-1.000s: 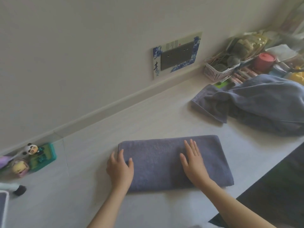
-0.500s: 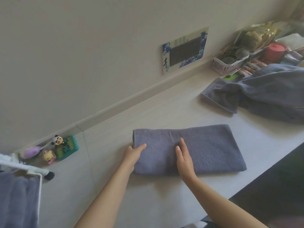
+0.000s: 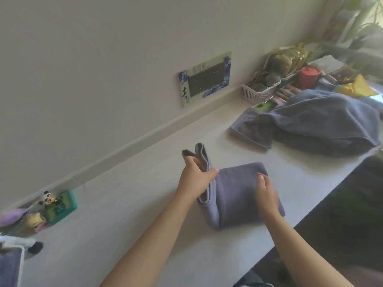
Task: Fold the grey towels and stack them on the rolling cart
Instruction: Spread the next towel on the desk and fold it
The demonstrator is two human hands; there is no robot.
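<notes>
Fingers, left hand [image 3: 195,180]: curled round the raised left end of the towel [image 3: 238,195], thumb on the right side of the cloth; gripping so as to carry that end over.
Fingers, right hand [image 3: 266,193]: laid fairly straight and flat on the towel, right of the left thumb; holding nothing, pressing down, most likely to pin the lower layers and mark the crease line.
Counter [image 3: 128,224]: spread beneath both hands; pale and flat, a firm bed for folding.
Loose towels [image 3: 323,123]: heaped well beyond the right fingertips, far right; unfolded, apparently waiting their turn.
Towel: directly under and between the fingers; right part flat on the counter, left end lifted and standing upright in doubled layers above the left knuckles; judged mid-fold, about to be halved.
Cart [image 3: 12,264]: well left of the left hand, at the lower left corner; only a white rail and a patch of grey cloth in view, too little to tell a stack; not yet reached with this towel.
Basket [image 3: 259,93]: far past the right fingertips, against the wall; clutter kept out of the folding space.
Toy figures [image 3: 49,208]: far left of the left hand, by the wall; out of the way.
</notes>
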